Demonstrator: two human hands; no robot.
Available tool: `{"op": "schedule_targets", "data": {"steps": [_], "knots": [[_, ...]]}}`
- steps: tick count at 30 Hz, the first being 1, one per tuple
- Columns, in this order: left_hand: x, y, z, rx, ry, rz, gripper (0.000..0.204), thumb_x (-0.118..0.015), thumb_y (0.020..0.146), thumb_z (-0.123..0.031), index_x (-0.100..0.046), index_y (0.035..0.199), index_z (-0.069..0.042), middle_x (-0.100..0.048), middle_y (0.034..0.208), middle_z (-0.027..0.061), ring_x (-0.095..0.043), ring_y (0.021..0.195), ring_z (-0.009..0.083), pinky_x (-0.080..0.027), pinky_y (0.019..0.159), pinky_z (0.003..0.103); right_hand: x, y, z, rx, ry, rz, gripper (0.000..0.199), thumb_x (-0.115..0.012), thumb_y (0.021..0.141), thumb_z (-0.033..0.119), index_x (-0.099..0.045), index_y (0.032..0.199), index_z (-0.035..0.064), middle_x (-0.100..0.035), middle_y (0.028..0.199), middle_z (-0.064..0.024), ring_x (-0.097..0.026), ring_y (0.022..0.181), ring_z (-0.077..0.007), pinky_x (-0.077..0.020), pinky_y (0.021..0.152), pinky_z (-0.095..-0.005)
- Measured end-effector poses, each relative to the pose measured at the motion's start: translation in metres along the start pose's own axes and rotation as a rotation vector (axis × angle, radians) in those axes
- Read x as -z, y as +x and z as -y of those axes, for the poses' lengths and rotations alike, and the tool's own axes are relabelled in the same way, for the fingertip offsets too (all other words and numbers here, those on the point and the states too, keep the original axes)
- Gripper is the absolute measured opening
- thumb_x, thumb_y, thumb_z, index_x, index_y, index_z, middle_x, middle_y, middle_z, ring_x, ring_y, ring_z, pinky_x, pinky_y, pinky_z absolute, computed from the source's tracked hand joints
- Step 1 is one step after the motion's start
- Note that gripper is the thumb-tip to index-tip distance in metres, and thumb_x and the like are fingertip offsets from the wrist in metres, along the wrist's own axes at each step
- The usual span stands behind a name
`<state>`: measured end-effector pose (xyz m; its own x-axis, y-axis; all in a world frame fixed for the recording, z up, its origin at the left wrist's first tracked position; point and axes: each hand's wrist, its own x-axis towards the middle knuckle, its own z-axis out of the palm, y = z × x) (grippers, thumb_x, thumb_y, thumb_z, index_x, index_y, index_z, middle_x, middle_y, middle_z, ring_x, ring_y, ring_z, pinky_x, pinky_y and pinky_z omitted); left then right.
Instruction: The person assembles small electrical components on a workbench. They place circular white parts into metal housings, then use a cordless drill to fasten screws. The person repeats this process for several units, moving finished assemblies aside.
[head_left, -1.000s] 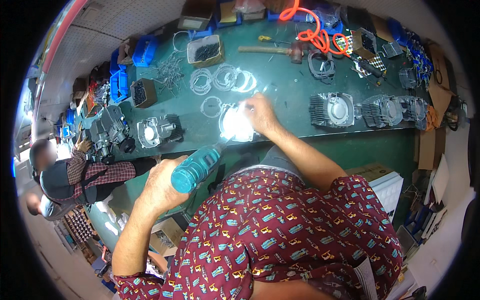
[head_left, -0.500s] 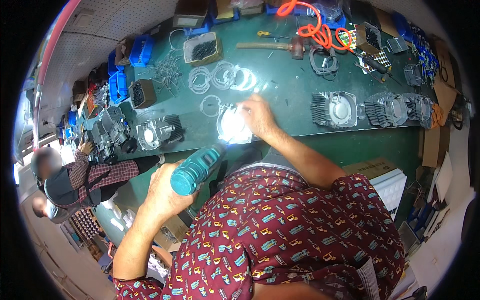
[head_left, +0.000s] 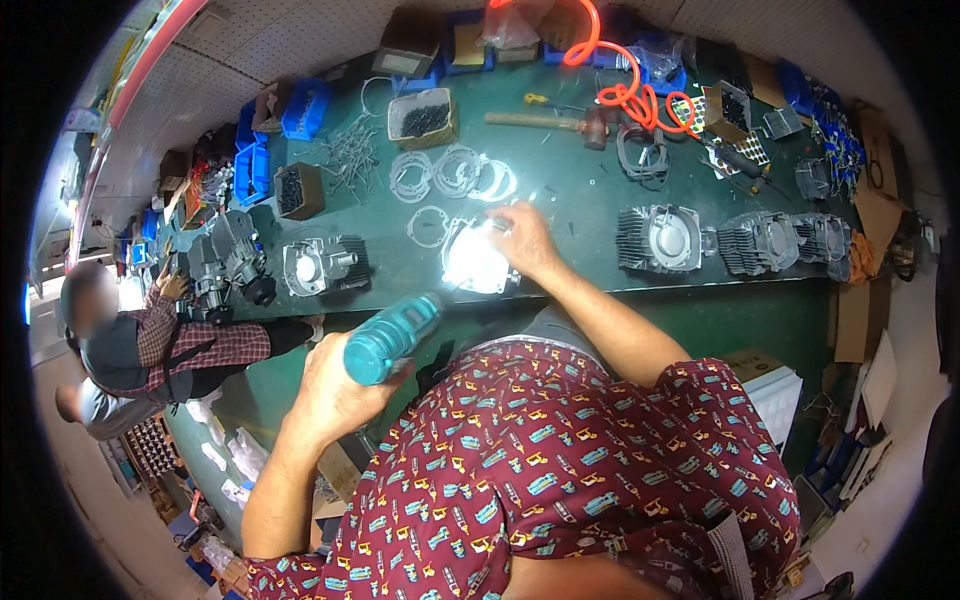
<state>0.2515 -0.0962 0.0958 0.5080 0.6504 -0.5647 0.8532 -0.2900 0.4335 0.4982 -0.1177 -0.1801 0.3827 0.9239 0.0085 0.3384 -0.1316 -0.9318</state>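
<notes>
My left hand (head_left: 338, 402) is wrapped round a teal power screwdriver (head_left: 385, 345). Its nose points up and right, with the tip close to the near edge of a metal engine casting (head_left: 478, 262). Glare from a bright light washes out most of the casting's face. Over the casting's upper right side is my right hand (head_left: 526, 243), fingers curled and pressed together. Whatever lies between those fingertips is too small and bright to make out. A thin gasket (head_left: 428, 227) lies just left of the casting, and several ring gaskets (head_left: 456, 172) lie beyond it.
Finned cylinder castings stand left (head_left: 325, 265) and right (head_left: 662, 240) on the green bench (head_left: 560, 165). Behind are a screw box (head_left: 422, 118), loose long bolts (head_left: 350, 158), a mallet (head_left: 594, 128) and a coiled orange hose (head_left: 628, 95). Another person (head_left: 120, 335) works at far left.
The view has tilted a little, so the bench and its contents sit slightly differently in it. Both hands keep nearly the same places, the screwdriver still by the casting.
</notes>
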Motion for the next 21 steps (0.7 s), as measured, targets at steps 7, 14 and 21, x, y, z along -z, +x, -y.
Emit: {"op": "schedule_targets", "data": {"steps": [7, 14, 21], "knots": [[-0.048, -0.022, 0.055, -0.101, -0.574, -0.279, 0.037, -0.08, 0.09, -0.014, -0.068, 0.122, -0.003, -0.072, 0.114, 0.006, -0.066, 0.101, 0.0152, -0.054, 0.088, 0.033, 0.044, 0.012, 0.017, -0.525, 0.943, 0.097, 0.027, -0.051, 0.098, 0.0, -0.06, 0.123, -0.0055, -0.069, 0.108, -0.0149, -0.067, 0.093, -0.0206, -0.0578, 0.08, -0.0318], [-0.07, -0.018, 0.06, -0.085, -0.857, -0.307, 0.038, -0.078, 0.092, -0.017, -0.067, 0.125, -0.004, -0.071, 0.114, 0.0056, -0.064, 0.104, 0.0161, -0.052, 0.092, 0.033, 0.052, 0.005, 0.026, -0.55, 1.146, 0.219, 0.015, -0.059, 0.104, 0.015, -0.06, 0.11, 0.0021, -0.07, 0.104, -0.0128, -0.068, 0.087, -0.0182, -0.0606, 0.078, -0.0321], [-0.072, -0.016, 0.069, -0.06, -0.891, -0.3, 0.038, -0.078, 0.091, -0.017, -0.066, 0.126, -0.004, -0.071, 0.115, 0.0061, -0.065, 0.106, 0.0169, -0.052, 0.093, 0.034, 0.048, 0.005, 0.026, -0.556, 1.192, 0.27, 0.015, -0.064, 0.1, 0.012, -0.064, 0.112, 0.0019, -0.069, 0.102, -0.0084, -0.066, 0.087, -0.015, -0.0594, 0.078, -0.03]]}}
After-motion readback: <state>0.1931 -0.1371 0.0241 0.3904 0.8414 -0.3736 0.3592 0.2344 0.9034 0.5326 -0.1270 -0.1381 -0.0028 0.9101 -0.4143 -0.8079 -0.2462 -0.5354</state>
